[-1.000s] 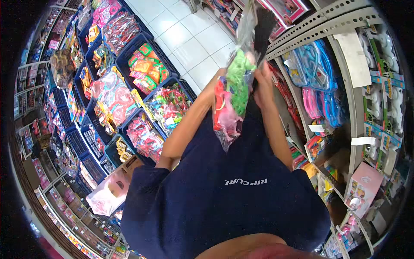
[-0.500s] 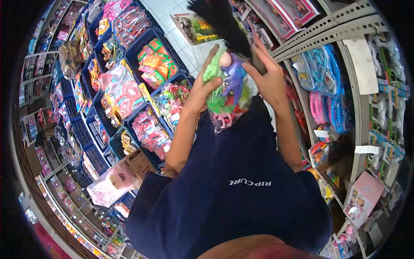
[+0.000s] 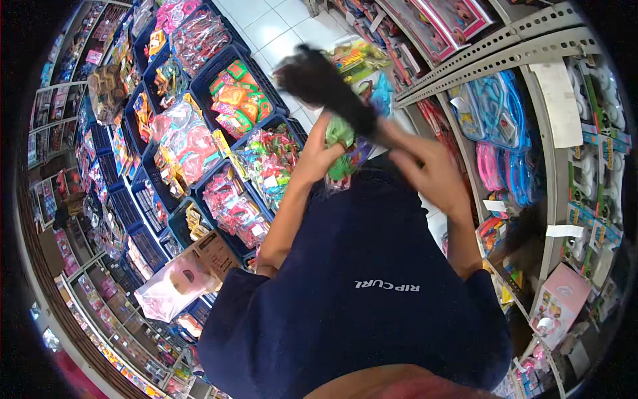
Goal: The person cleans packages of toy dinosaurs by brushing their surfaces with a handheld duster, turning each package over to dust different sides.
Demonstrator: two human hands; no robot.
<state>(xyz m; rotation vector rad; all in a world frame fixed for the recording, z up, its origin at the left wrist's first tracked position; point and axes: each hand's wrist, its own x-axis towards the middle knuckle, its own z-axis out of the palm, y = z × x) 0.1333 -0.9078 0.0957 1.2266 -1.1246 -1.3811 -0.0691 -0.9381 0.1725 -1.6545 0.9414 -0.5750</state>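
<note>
My left hand (image 3: 316, 154) is closed around a clear plastic pack of small toys (image 3: 341, 166), with green, purple and blue pieces showing. In my right hand (image 3: 432, 171), blurred by motion, is a black feather duster (image 3: 325, 90). The bristly head of the duster slants up and left across the pack and hides its middle. Behind the duster, a flat pack with a yellow-green printed card (image 3: 359, 58) is partly visible. Both hands are in front of my dark shirt, at chest height.
Blue plastic baskets (image 3: 284, 106) full of packaged toys stand in rows on the left. A cardboard box (image 3: 216, 256) sits by the lower baskets. On the right, metal shelving (image 3: 555, 159) holds blue and pink packs (image 3: 488, 110). White floor tiles (image 3: 272, 30) show at the top.
My right hand has moved right and down, sweeping the duster's head left and down over the toy pack. The pack has shifted and tilted in my left hand.
</note>
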